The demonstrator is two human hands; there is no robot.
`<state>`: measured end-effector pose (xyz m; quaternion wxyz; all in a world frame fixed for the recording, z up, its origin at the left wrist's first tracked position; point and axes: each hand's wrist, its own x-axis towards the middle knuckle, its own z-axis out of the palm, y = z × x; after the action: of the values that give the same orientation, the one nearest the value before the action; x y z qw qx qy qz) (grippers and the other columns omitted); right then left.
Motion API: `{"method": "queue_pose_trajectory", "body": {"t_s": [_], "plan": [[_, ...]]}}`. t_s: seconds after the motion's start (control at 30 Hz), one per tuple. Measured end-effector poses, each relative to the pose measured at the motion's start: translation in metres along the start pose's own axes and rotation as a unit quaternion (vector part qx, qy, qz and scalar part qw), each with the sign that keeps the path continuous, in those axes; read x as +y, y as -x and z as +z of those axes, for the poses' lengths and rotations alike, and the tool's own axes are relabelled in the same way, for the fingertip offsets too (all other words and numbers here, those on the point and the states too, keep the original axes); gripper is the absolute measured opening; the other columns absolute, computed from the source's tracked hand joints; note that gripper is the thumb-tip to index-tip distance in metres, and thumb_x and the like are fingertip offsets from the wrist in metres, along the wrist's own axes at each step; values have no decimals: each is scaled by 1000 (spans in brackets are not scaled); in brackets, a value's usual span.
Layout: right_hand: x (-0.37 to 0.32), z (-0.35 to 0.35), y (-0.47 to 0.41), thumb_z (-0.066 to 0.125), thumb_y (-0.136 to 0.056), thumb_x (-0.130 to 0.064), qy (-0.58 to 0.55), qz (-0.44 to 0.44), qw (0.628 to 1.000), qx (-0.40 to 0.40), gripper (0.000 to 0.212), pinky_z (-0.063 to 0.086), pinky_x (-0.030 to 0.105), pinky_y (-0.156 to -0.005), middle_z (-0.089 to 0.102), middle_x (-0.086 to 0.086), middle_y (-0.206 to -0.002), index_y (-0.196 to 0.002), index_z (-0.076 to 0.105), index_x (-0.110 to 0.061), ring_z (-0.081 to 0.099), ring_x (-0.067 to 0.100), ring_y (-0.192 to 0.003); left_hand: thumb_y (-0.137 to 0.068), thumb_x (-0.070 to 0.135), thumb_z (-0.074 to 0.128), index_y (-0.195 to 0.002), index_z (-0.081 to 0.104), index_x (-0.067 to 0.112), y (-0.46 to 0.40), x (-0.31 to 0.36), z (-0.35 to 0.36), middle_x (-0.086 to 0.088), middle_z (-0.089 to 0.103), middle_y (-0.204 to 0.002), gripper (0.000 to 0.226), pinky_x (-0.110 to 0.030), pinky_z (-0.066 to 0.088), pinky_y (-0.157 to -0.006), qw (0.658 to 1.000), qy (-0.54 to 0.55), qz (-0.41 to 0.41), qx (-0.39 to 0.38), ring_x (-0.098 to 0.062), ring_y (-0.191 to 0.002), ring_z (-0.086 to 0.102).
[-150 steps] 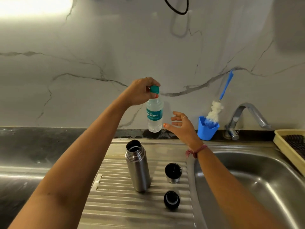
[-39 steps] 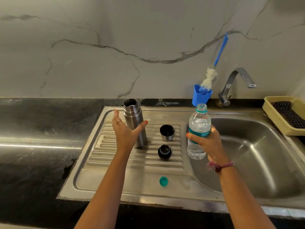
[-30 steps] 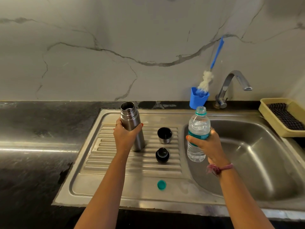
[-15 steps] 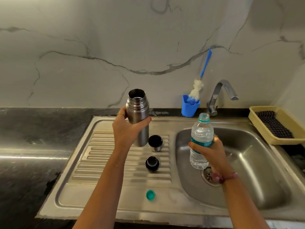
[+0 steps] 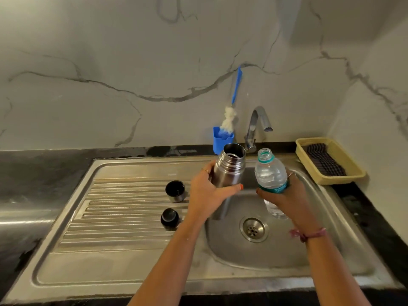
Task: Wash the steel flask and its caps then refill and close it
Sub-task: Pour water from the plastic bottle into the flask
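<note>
Stainless steel sink basin (image 5: 331, 239) is used as the working spot, presumably so that any spill is caught. Above it, at 12 o'clock from the round drain (image 5: 254, 229), the open cylindrical steel flask (image 5: 229, 171) is grasped around its body by the left hand (image 5: 207, 195) and tilted toward 1 o'clock. Just beside it at 3 o'clock, the uncapped clear plastic water bottle (image 5: 270, 173) is gripped by the right hand (image 5: 284, 195), mouth near mouth; a pour seems to be prepared. On the ribbed draining board (image 5: 110, 217), at 9 o'clock from the flask, the steel cup cap (image 5: 175, 191) is stood open side up, and the black stopper (image 5: 169, 218) is kept at its 6 o'clock, apparently within reach for closing.
</note>
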<state>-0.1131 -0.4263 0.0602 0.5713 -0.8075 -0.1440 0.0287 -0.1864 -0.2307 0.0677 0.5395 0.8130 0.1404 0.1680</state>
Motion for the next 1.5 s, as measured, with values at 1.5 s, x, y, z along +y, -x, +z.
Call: {"method": "queue_pose_trajectory", "body": {"t_s": [1.5], "plan": [[5, -101, -31, 85, -64, -45, 422, -301, 853, 63, 71, 52, 47, -78, 69, 3, -107, -126, 60, -20, 65, 25, -93, -62, 30, 92, -133, 52, 32, 21, -20, 75, 15, 64, -116, 81, -19, 49, -90, 1000, -7, -11, -9, -1, -102, 59]]}}
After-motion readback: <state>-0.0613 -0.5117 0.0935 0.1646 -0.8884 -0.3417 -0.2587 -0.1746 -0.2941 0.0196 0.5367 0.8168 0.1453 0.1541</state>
